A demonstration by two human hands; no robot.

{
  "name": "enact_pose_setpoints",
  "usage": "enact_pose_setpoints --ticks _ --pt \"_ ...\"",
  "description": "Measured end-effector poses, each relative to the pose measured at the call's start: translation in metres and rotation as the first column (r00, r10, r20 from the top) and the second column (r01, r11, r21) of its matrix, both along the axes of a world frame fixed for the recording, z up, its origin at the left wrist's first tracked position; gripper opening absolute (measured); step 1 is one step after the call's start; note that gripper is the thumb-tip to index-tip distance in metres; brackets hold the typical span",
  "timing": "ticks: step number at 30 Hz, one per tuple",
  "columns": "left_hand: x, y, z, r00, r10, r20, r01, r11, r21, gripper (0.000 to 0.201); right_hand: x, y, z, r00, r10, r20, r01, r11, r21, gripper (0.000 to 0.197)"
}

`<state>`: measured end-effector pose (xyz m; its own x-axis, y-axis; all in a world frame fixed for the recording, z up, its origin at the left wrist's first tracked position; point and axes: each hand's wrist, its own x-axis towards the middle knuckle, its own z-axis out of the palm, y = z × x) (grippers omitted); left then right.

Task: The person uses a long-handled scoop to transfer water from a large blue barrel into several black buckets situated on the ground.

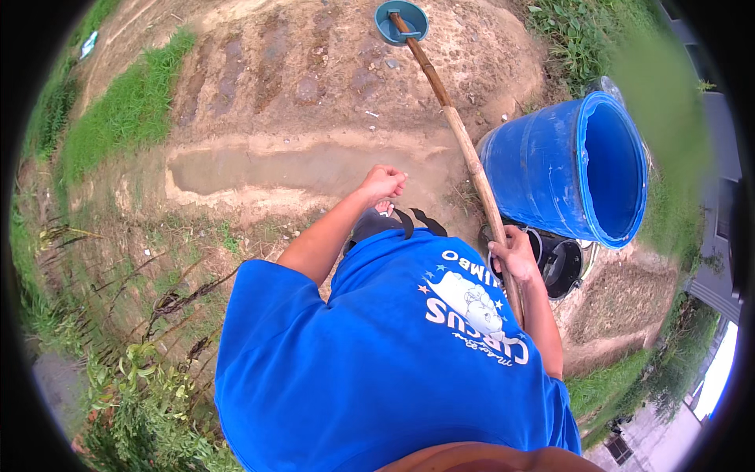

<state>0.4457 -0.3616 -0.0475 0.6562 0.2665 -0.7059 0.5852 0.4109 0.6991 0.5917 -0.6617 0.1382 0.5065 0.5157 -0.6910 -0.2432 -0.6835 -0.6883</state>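
Note:
A long wooden pole [464,138] runs from beside my body to the far side, with a teal plastic bowl [384,26] at its far end, making a long-handled dipper. My right hand [515,256] is wrapped round the near part of this pole. Out in front of me, over the muddy strip, my left hand [383,182] is closed with its fingers curled, and I see nothing in it. A large blue barrel [535,161] lies tilted to the right of the pole, its open mouth facing right.
Black buckets [562,269] stand below the barrel, close to my right hand. A shallow strip of muddy water [259,169] crosses the ground ahead. Beyond it lies a bare soil bed [299,71] with furrows. Grass [126,118] and dry stalks [177,303] are at the left.

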Motion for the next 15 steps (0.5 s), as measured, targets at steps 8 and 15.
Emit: enact_pose_setpoints --ticks 8,15 --pt "0.113 -0.138 0.164 0.871 -0.251 0.423 0.414 0.839 -0.354 0.042 -0.021 -0.112 0.070 0.992 -0.102 0.068 0.098 0.994 0.057 0.035" --pt "0.137 -0.260 0.199 0.756 -0.371 0.538 0.613 0.688 -0.387 0.037 -0.055 -0.253 0.091 0.887 -0.206 0.412 0.221 0.975 0.012 0.039"
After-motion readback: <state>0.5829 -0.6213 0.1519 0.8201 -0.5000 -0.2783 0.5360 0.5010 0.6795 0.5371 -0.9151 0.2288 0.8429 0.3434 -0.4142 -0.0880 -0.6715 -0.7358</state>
